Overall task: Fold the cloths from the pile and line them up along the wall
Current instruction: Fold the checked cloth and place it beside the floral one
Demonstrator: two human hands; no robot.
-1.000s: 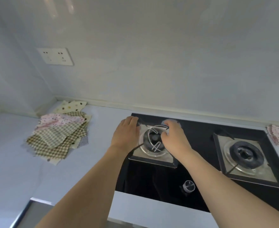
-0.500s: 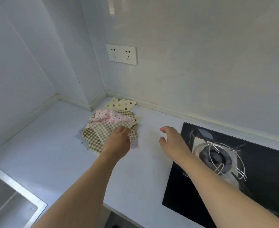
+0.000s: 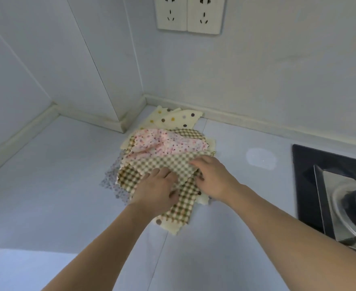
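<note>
Both your hands sit on the pale green checked cloth [image 3: 164, 164] topping the pile: left hand [image 3: 156, 192] presses flat, right hand [image 3: 212, 177] fingers pinch its right edge.

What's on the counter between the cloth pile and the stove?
Nothing but bare counter lies between the pile and the stove, in the head view.
</note>
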